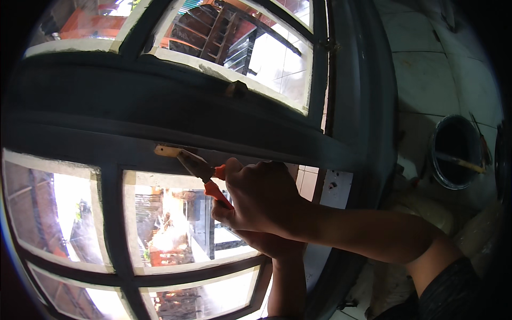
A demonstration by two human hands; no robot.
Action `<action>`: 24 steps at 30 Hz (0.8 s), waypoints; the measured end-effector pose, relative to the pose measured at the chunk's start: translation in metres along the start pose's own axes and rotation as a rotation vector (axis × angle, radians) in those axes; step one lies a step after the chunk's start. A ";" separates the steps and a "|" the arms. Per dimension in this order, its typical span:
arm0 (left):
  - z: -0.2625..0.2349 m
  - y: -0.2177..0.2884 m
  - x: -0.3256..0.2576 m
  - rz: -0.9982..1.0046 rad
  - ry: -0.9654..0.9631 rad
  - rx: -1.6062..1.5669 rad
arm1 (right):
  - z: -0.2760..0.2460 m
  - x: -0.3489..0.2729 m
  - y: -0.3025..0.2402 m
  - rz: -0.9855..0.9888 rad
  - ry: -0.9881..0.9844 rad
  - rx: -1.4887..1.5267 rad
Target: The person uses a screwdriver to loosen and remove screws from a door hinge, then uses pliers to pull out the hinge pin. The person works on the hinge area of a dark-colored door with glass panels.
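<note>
A pair of pliers [212, 185] with orange handles is in my hands, its metal jaws pointing up and left. At the jaws lies a small flat yellowish piece with a hole [167, 151], against the dark window frame [125, 140]. My right hand [261, 192] is closed around the handles from above. Underneath it, my left hand [269, 242] is closed at the lower handle, its fingers largely hidden by the right hand. Whether the jaws bite the yellowish piece or the edge beside it is hard to make out.
Glass panes [186, 224] edged with pale masking strips surround my hands. A small block [236, 89] sits on the upper frame. At right, a dark bucket [454, 152] with a stick [461, 161] across it stands on the tiled floor [426, 74].
</note>
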State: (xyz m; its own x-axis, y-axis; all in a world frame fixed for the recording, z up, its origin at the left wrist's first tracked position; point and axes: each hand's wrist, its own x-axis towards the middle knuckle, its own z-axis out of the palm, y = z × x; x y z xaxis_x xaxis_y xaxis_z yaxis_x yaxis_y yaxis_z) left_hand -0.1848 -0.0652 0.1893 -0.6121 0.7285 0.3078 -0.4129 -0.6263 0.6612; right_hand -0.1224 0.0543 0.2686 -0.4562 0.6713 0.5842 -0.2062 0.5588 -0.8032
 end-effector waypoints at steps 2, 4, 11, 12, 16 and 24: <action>0.002 -0.003 -0.001 0.000 0.061 0.141 | -0.002 0.000 0.001 -0.017 -0.008 -0.019; -0.002 -0.002 0.000 -0.036 0.092 0.321 | -0.002 0.000 0.000 -0.021 -0.004 -0.050; -0.013 0.012 -0.006 -0.087 0.078 0.363 | -0.010 0.005 -0.019 -0.053 0.046 -0.222; -0.005 0.014 -0.005 -0.081 0.090 0.329 | -0.012 0.007 -0.021 -0.072 0.060 -0.241; 0.049 0.016 0.003 -0.043 0.140 0.251 | -0.029 0.019 -0.037 -0.016 -0.161 -0.317; 0.059 0.018 0.007 -0.127 -0.204 0.107 | -0.029 0.017 -0.052 0.012 -0.182 -0.390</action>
State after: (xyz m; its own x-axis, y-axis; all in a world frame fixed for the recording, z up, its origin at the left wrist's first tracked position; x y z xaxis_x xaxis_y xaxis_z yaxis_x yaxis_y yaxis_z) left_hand -0.1566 -0.0552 0.2434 -0.4068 0.8471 0.3420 -0.3975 -0.5012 0.7686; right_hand -0.0946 0.0506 0.3231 -0.6091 0.6015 0.5170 0.1264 0.7171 -0.6854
